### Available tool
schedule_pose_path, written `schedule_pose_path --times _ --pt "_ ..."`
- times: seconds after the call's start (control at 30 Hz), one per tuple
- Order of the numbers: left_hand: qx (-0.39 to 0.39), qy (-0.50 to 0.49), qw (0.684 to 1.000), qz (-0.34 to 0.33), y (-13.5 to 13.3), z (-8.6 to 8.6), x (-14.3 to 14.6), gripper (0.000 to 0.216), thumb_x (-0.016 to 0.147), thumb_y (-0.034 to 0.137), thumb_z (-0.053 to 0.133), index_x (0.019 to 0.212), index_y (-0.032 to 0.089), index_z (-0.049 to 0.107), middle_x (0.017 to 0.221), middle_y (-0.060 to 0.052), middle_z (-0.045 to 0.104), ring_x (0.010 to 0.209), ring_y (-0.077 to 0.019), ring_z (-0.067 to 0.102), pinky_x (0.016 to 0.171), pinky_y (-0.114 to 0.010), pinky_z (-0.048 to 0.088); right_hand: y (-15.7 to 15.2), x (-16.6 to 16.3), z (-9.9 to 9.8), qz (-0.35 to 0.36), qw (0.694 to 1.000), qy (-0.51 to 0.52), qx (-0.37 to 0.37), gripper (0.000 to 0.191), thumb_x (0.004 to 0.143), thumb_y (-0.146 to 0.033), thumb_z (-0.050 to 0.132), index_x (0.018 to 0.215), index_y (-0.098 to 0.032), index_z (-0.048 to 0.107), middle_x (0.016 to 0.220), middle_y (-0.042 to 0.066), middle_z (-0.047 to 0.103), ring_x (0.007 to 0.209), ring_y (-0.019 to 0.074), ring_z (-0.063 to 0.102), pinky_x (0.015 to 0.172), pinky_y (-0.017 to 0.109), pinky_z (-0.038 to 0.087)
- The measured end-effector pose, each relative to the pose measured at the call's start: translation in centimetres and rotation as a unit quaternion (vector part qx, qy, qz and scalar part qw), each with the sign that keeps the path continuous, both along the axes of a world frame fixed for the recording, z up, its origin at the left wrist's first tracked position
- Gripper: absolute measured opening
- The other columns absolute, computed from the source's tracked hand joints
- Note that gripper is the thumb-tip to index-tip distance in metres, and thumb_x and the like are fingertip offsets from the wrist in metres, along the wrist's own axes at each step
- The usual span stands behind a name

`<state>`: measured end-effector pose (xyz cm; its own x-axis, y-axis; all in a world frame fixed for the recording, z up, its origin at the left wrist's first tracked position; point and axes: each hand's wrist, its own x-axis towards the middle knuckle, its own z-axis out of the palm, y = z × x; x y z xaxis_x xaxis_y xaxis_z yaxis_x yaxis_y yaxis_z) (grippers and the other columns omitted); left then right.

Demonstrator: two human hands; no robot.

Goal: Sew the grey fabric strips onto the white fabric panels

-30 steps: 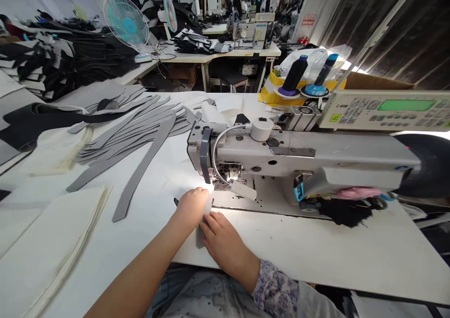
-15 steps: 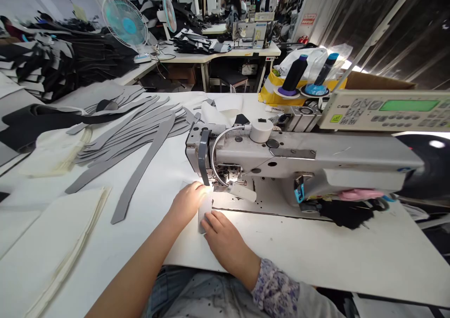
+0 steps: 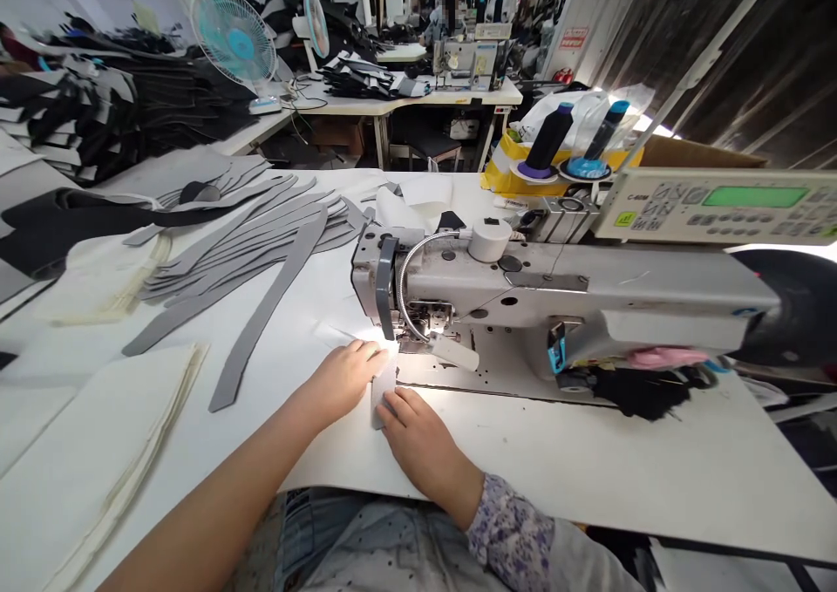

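Observation:
A pale fabric strip (image 3: 384,391) lies on the white sewing table, running from my hands up to the presser foot (image 3: 418,339) of the industrial sewing machine (image 3: 562,291). My left hand (image 3: 346,381) rests on its left side, fingertips at the strip's edge just before the needle area. My right hand (image 3: 418,439) presses the strip's near end from the right. The upper end of the strip is hidden beneath my left fingers and the machine's foot.
Long grey cut strips (image 3: 248,256) and cream fabric stacks (image 3: 98,452) cover the table left of the machine. Black cloth (image 3: 644,393) lies under the machine arm. Thread cones (image 3: 547,139) and a control panel (image 3: 706,204) stand behind; a person works at a far machine (image 3: 469,60).
The strip has moved away from me toward the needle, with its near end shorter on the table. Both hands have followed it, and my left forearm has swung outward to the left.

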<state>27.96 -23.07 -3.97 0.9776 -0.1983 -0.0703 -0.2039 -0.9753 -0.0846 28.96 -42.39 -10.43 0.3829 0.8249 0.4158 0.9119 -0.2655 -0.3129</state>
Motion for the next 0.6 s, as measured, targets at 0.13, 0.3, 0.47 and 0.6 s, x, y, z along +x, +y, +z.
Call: schedule_pose_path --times 0.13,0.3,0.47,0.6 --pt "0.016 0.008 1.000 -0.005 0.0 -0.1 -0.4 0.054 0.081 -0.005 0.047 0.129 0.019 0.051 0.110 -0.007 0.054 0.099 -0.0226 0.052 0.078 -0.030 0.045 0.1 0.0 -0.1 0.000 1.000 0.001 -0.008 0.018 0.091 -0.010 0.058 0.108 -0.012 0.062 0.121 0.013 0.057 0.118 0.0276 0.049 0.104 0.042 0.044" --pt "0.028 0.008 1.000 0.011 -0.8 -0.5 0.6 0.039 0.087 -0.001 0.050 0.121 0.017 0.056 0.098 -0.007 0.055 0.093 -0.0231 0.052 0.076 -0.031 0.044 0.4 0.5 0.5 0.005 0.999 0.001 -0.033 0.015 0.090 -0.007 0.055 0.103 -0.013 0.061 0.114 0.012 0.058 0.108 0.0249 0.052 0.097 0.040 0.048" --pt "0.055 -0.004 0.998 0.040 -1.7 -0.6 1.2 0.038 0.087 0.000 0.051 0.121 0.015 0.056 0.097 -0.007 0.055 0.091 -0.0245 0.053 0.077 -0.035 0.045 0.7 1.2 0.3 -0.005 0.999 0.005 -0.037 0.016 0.089 -0.006 0.058 0.104 -0.010 0.061 0.113 0.013 0.056 0.106 0.0251 0.050 0.094 0.038 0.046" --pt "0.042 -0.017 0.998 0.040 -1.7 -0.9 1.2 0.030 0.086 0.002 0.053 0.112 0.015 0.060 0.095 -0.007 0.057 0.089 -0.0254 0.053 0.078 -0.037 0.044 1.2 1.9 -0.1 -0.011 0.999 0.018 -0.030 0.014 0.092 -0.007 0.053 0.102 -0.013 0.062 0.104 0.011 0.055 0.097 0.0225 0.050 0.087 0.036 0.047"
